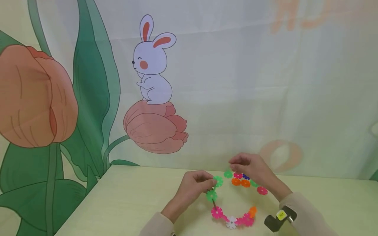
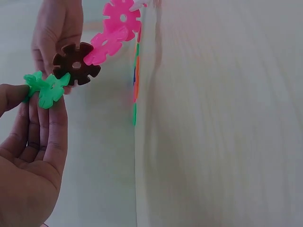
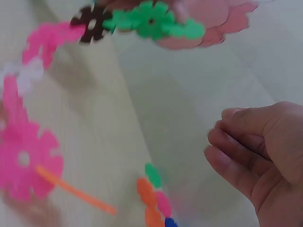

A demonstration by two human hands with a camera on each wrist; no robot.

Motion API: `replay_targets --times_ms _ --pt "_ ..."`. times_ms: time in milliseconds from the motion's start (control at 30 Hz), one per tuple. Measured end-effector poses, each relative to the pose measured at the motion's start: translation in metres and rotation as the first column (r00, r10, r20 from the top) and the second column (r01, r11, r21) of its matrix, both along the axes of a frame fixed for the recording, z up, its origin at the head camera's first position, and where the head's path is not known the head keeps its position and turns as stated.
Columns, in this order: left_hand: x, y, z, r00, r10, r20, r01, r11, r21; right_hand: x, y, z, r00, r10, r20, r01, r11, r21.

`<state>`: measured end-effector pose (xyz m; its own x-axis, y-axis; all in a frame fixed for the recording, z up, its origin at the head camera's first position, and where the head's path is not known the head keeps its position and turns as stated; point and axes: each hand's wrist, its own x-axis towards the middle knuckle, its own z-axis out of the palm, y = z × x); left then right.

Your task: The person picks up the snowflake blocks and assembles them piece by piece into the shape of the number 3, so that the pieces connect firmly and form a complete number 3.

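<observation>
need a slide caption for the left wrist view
Left hand pinching green flower-shaped pieces linked to a brown one, with pink ones beyond.

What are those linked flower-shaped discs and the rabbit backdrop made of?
The linked discs look like smooth moulded plastic, judging by their even colour and neatly cut notches. The backdrop seems to be matt printed fabric, given its soft creases, though thin vinyl is possible.

Between my left hand point(image 1: 193, 185) and right hand point(image 1: 254, 169) I have an open gap; nearer me the chain point(image 1: 219, 215) curves across, beyond lie loose discs point(image 1: 245, 184), then the curtain point(image 1: 221, 82) blocks my way.
</observation>
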<state>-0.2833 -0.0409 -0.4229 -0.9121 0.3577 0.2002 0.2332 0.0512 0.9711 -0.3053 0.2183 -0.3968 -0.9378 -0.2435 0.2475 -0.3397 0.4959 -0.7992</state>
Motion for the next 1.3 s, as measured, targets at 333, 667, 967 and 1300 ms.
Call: replay_targets --times_ms 333,667,967,1300 --pt "0.001 -0.001 -0.002 1.000 0.005 0.028 -0.005 1.000 -0.006 -0.032 0.000 -0.030 0.993 0.075 -0.095 -0.057 0.982 0.183" --pt "0.002 0.000 -0.002 1.000 0.001 0.024 -0.001 1.000 0.007 -0.050 -0.005 -0.050 0.965 0.165 -0.204 -0.076 0.920 0.385" --pt "0.000 -0.001 -0.001 1.000 -0.001 0.010 0.001 1.000 0.007 -0.046 -0.015 -0.044 0.979 0.150 -0.139 -0.074 0.894 0.442" --pt "0.000 -0.001 -0.001 1.000 -0.002 0.009 0.002 1.000 0.001 -0.031 -0.013 -0.037 0.974 0.190 -0.119 -0.143 0.936 0.322"
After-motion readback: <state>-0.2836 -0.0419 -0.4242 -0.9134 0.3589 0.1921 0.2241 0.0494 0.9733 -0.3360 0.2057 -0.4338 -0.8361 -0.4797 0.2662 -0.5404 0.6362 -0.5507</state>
